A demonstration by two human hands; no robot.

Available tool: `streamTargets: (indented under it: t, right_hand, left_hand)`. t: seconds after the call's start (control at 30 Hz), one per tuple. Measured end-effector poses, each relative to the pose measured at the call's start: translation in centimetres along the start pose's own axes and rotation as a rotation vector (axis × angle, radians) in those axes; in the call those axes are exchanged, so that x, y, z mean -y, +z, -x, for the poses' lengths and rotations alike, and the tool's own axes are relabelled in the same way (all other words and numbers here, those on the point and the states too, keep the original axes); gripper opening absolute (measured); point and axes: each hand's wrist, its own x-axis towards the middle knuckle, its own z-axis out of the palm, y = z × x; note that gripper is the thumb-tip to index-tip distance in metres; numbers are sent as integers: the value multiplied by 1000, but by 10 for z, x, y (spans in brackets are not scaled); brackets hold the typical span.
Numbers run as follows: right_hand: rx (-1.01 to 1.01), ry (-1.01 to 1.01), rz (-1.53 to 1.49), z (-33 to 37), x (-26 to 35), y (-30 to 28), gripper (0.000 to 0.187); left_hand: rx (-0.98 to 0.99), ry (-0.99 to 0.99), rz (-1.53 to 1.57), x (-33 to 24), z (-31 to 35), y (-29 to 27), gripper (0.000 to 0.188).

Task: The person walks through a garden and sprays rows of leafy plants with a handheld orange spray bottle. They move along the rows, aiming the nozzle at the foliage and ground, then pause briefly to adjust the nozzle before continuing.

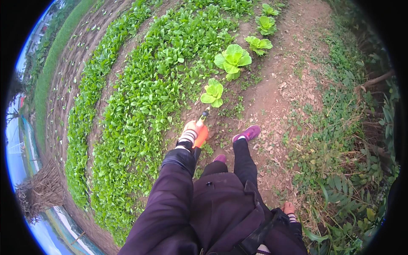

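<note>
My left hand [190, 126] reaches forward and is closed around an orange tool [201, 138] with a pale neck and a dark round tip. Its exact kind is hard to make out. The tip points at a small light-green leafy plant [212, 93], just short of its leaves. Larger plants of the same sort, one a broad leafy head [233, 60], stand in a row beyond it. My right hand [289, 208] hangs low by my right side, away from the plants. It is small in the picture, and its fingers are not clear.
Dense green leafy crop [140, 93] fills the bed to my left. A bare dirt path [276, 97] runs ahead of my purple shoes [247, 133]. Weeds and brush [340, 170] border it on the right. A dry straw heap [42, 189] stands at far left.
</note>
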Motion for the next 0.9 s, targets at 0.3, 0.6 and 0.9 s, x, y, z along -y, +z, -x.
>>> streamTargets:
  t: [0.3, 0.6, 0.9]
  right_hand:
    - [43, 36, 28, -48, 53, -38, 20]
    - [71, 53, 39, -78, 68, -54, 17]
    - [101, 40, 87, -85, 81, -49, 23]
  left_hand:
    - [46, -144, -146, -67, -47, 5, 50]
    - [89, -510, 179, -103, -6, -13, 51]
    - [107, -549, 72, -81, 23, 0, 52]
